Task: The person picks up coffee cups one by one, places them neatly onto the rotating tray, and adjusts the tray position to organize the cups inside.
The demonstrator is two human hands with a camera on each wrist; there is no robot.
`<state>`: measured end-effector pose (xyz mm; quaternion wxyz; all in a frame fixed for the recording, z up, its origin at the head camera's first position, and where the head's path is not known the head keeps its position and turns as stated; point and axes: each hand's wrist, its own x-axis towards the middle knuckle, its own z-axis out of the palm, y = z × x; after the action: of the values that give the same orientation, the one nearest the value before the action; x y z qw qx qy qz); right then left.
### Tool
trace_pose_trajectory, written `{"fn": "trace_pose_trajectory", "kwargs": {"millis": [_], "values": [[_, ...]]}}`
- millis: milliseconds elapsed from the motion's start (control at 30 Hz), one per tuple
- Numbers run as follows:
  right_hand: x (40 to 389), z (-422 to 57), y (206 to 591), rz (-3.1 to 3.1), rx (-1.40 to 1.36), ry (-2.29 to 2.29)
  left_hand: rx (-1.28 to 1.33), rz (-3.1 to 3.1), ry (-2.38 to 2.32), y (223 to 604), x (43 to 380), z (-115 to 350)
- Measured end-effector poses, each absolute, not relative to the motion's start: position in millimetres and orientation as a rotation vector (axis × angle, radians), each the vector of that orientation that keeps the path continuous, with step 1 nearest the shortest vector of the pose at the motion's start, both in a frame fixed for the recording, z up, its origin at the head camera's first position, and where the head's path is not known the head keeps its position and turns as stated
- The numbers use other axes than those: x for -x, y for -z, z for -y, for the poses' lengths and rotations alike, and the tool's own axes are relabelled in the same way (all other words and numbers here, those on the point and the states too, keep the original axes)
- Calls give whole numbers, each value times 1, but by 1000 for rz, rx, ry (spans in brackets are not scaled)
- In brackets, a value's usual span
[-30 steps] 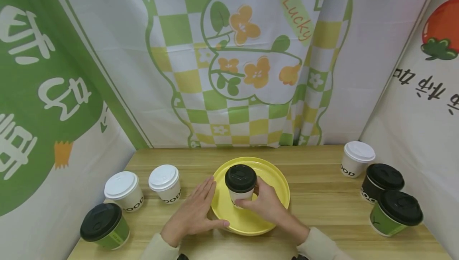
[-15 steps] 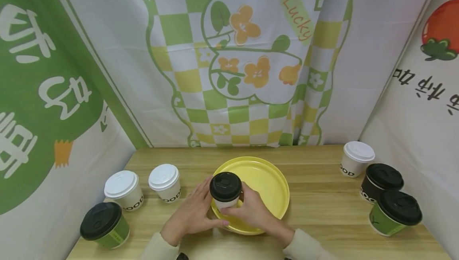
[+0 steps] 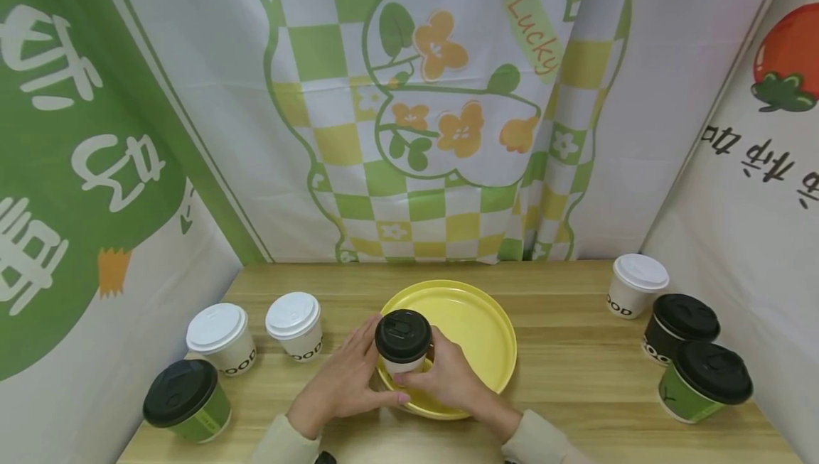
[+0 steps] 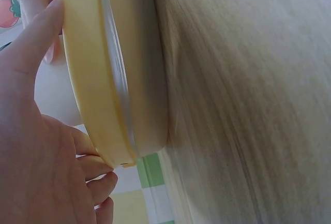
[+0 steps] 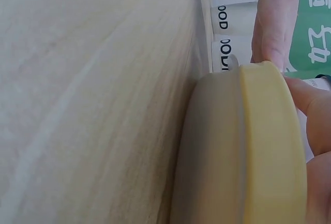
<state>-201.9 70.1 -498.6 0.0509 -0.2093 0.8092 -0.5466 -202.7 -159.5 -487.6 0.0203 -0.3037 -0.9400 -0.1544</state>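
Note:
A small white paper cup with a black lid [image 3: 403,336] is over the left part of a round yellow tray [image 3: 486,340]. My right hand [image 3: 444,371] grips this cup from the right, thumb in front; its far fingers are hidden. My left hand [image 3: 345,371] lies along the tray's left edge, fingers extended and thumb spread, close beside the cup. In the left wrist view, the left hand [image 4: 41,151] touches the yellow rim [image 4: 93,79]. A paler round base [image 5: 212,151] shows under the tray in the right wrist view.
At the left stand two white-lidded cups [image 3: 217,340], [image 3: 294,325] and a green cup with a black lid [image 3: 185,401]. A white cup [image 3: 636,285], a black cup [image 3: 683,325] and another green cup [image 3: 704,382] stand at the right. Printed curtains [image 3: 435,222] border the wooden table [image 3: 563,350].
My right hand has carried the black-lidded cup from the tray's middle leftward and slightly nearer, up beside my left hand. The left hand stays in place.

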Motion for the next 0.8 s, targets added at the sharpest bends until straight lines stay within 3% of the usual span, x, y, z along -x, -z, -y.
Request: {"fn": "trace_pose_trajectory", "kwargs": {"millis": [433, 800], "values": [[195, -80, 493, -2591, 667, 1537, 949, 2893, 452, 490, 205, 161], [184, -127, 480, -2735, 366, 1531, 957, 2897, 462, 490, 206, 163]]}}
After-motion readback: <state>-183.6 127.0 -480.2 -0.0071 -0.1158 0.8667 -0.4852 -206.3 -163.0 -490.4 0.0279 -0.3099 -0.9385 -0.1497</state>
